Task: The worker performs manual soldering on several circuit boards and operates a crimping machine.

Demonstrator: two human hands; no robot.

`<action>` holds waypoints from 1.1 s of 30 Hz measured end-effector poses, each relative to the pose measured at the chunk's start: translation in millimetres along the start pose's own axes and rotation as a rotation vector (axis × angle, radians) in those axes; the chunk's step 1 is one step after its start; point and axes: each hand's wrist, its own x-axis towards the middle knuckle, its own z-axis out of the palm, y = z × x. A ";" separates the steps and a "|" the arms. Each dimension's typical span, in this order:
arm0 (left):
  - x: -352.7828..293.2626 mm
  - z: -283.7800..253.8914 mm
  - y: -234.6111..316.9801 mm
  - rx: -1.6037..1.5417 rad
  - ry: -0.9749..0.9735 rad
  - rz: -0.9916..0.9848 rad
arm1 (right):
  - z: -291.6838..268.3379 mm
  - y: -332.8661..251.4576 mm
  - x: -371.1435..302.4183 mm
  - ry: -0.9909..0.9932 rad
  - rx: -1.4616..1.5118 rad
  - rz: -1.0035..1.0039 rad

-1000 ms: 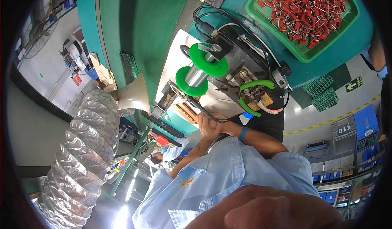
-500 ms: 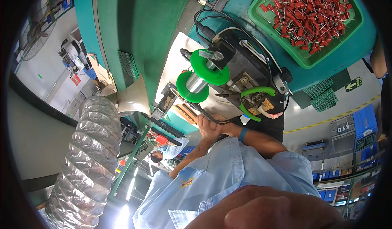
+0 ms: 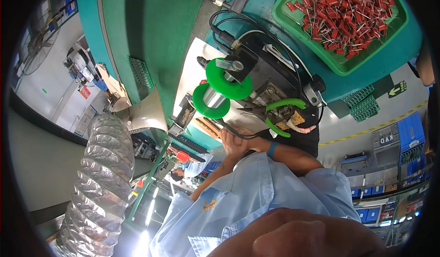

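Note:
My left hand [image 3: 230, 142] and my right hand [image 3: 248, 132] are clasped together close to my body, at the near edge of the workbench. Their fingers are closed over each other, and no tool shows in them. A black cable [image 3: 243, 137] passes in front of the hands. Just beyond stands a green spool [image 3: 232, 86] wound with silvery wire. Green-handled pliers [image 3: 288, 103] lie to the right of the spool, jaws pointing left, on a dark metal device [image 3: 270, 92]. A blue band [image 3: 272, 150] circles my right wrist.
At the far right a green tray [image 3: 340, 68] holds many red components with wire leads. A silver flexible duct [image 3: 103, 179] with a flared hood [image 3: 149, 113] rises on the left. Green circuit boards [image 3: 361, 102] sit beyond the bench's right edge. Another person [image 3: 185, 170] is in the background.
The view has shifted slightly, so the spool, pliers and tray appear a little further left. My hands stay clasped in the same place.

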 end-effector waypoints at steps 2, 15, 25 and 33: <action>0.0 1.1 -1.8 0.023 -0.005 -0.001 | 0.6 1.2 6.7 0.014 -0.003 -0.007; -0.3 1.1 -8.0 0.009 0.056 0.145 | 2.1 -3.5 24.2 0.096 -0.015 -0.065; 0.0 -1.7 -5.4 0.041 0.027 0.155 | -3.8 -5.6 17.7 0.123 -0.049 -0.153; -0.9 0.0 -9.0 0.062 0.063 0.189 | -2.7 -11.0 19.0 0.126 -0.068 -0.226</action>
